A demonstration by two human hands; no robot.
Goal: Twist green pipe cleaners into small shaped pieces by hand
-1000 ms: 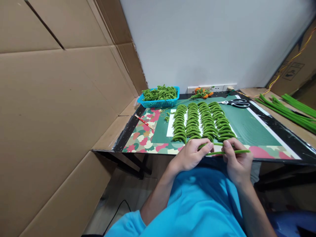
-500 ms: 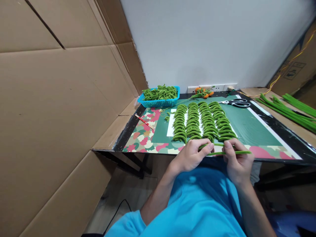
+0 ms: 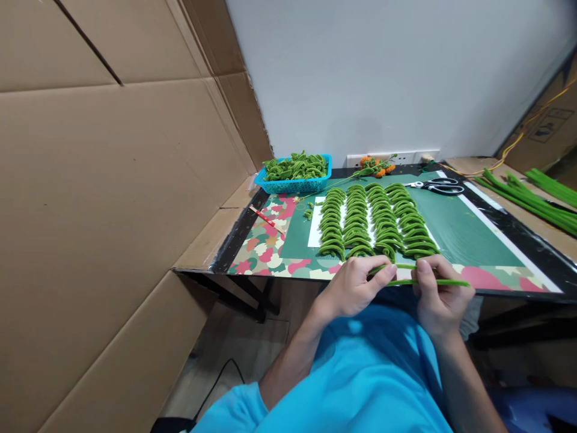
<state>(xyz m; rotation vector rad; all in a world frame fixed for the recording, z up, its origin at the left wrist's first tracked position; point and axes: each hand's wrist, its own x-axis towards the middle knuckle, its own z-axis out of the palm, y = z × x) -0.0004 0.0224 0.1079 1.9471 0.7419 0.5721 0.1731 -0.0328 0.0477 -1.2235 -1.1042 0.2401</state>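
Between my two hands, over the table's front edge, is a green pipe cleaner (image 3: 406, 282) bent back on itself into two strands. The bend is hidden in my left hand (image 3: 359, 285), whose thumb and fingers are closed on it. My right hand (image 3: 442, 292) pinches the strands further along, and one free end sticks out to the right past the fingers. Just beyond my hands lie four-odd columns, several in all, of curved green pipe cleaner pieces (image 3: 356, 216) on a white sheet (image 3: 314, 236).
A blue basket (image 3: 294, 185) of green pieces stands at the back left. Black-handled scissors (image 3: 444, 187), an orange-flowered stem (image 3: 378, 166) and a red-and-white stick (image 3: 267, 221) lie on the green mat (image 3: 478, 234). Long green pipe cleaners (image 3: 532, 201) lie at right; a cardboard wall (image 3: 112, 180) stands left.
The whole view has shifted slightly, with the table appearing a little further right. Both hands keep their hold on the pipe cleaner; little else differs.
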